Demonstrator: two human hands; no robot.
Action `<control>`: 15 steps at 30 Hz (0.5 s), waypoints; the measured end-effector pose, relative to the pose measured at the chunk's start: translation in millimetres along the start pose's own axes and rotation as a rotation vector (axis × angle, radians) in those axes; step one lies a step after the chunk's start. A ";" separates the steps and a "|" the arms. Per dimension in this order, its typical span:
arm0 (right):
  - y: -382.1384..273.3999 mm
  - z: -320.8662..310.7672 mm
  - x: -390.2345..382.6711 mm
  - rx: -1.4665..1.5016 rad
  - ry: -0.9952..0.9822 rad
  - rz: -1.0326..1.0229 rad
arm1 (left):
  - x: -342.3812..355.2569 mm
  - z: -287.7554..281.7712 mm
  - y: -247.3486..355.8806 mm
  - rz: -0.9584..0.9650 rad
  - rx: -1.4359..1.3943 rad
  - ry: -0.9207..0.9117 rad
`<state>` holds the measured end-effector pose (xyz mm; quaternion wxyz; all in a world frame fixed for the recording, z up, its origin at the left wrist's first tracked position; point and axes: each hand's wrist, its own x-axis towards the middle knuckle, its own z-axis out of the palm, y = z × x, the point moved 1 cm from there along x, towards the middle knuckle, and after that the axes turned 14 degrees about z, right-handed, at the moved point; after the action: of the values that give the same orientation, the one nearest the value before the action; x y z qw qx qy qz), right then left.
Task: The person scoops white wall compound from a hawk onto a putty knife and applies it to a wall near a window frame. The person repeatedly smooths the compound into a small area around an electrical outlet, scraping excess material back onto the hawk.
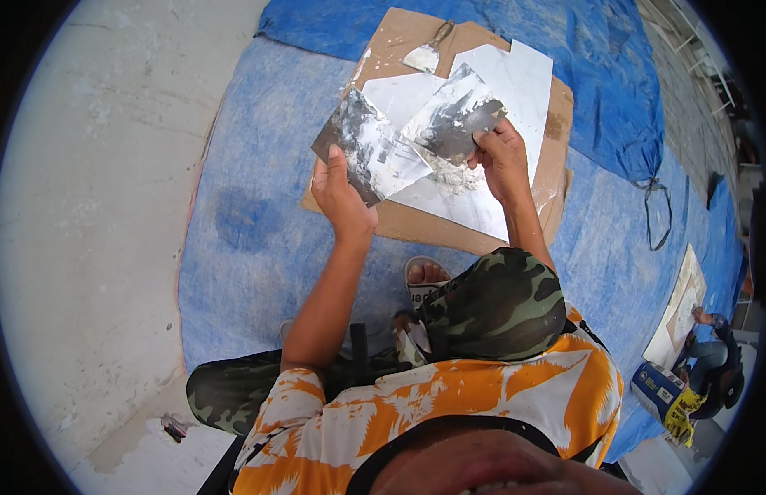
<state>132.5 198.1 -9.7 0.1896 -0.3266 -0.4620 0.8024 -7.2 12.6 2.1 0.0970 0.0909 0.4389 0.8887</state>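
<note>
My left hand (342,190) grips a square dark plate (362,140) smeared with white paste, thumb on its top face. My right hand (502,161) pinches the corner of a second smeared grey plate (449,107), held beside the first. Below this second plate a heap of white paste (457,176) lies on a white sheet (523,95), which rests on brown cardboard (556,132). A scraper (424,54) with a wooden handle and white paste on its blade lies at the back of the cardboard.
Blue tarps (251,132) surround the cardboard, beside a pale concrete surface (94,190) at left. My camouflage-clad knees are below my hands. At right, another person (717,363) works at a pale board (676,305), near a blue and yellow bag (655,388).
</note>
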 end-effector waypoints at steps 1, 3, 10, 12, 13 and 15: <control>1.6 -1.3 -5.2 -0.075 -0.028 -0.009 | 6.5 0.4 -1.7 -0.017 0.039 0.003; 5.1 -0.5 -14.6 -0.168 -0.087 -0.016 | 18.2 1.5 -6.4 -0.014 0.106 -0.006; 9.9 7.4 -28.5 -0.308 -0.300 0.048 | 23.6 7.4 -31.5 0.011 0.313 -0.146; 13.4 6.1 -28.9 -0.327 -0.358 0.119 | 22.1 10.5 -33.6 0.021 0.326 -0.154; 16.3 5.6 -28.8 -0.326 -0.391 0.142 | 22.7 13.0 -33.0 0.036 0.360 -0.170; 21.7 2.5 -27.7 -0.426 -0.367 0.201 | 26.4 18.6 -29.0 0.085 0.387 -0.194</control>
<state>150.6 168.9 -17.9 -0.0501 -0.2527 -0.6118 0.7479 -25.4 50.8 -7.9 0.0820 0.2113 0.5855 0.7783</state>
